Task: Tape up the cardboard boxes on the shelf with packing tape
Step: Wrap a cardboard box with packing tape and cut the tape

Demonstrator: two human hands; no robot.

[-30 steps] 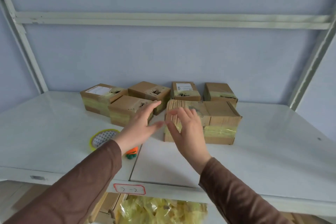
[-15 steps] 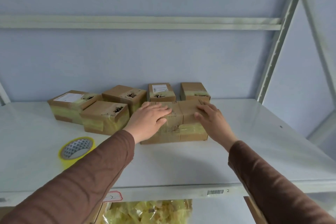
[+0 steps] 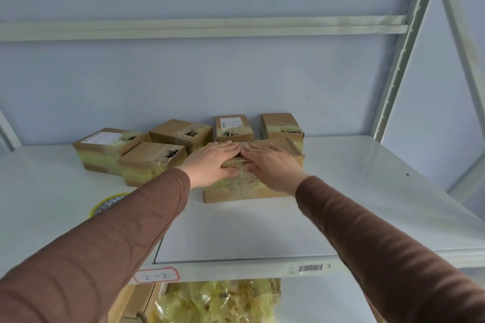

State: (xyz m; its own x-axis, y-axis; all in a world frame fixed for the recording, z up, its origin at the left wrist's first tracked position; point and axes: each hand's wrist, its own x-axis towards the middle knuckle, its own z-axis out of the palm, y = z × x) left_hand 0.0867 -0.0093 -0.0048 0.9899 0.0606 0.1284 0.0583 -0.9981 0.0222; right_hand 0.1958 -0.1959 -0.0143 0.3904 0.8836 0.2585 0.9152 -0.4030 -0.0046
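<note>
Cardboard box (image 3: 236,189) looks light, worn and easily dented, so it wants broad pressure on top. Left hand (image 3: 214,162) and right hand (image 3: 273,165) lie flat, fingers straight, pressing its flaps down, gripping nothing.

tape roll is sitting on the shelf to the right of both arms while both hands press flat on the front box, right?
Not quite: the tape roll lies to the left, partly hidden by the left sleeve, as the head view shows. Both the left hand and right hand do press flat on the front box.

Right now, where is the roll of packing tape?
In the head view, the tape roll lies on the shelf at the left, mostly hidden behind the left sleeve.
</note>
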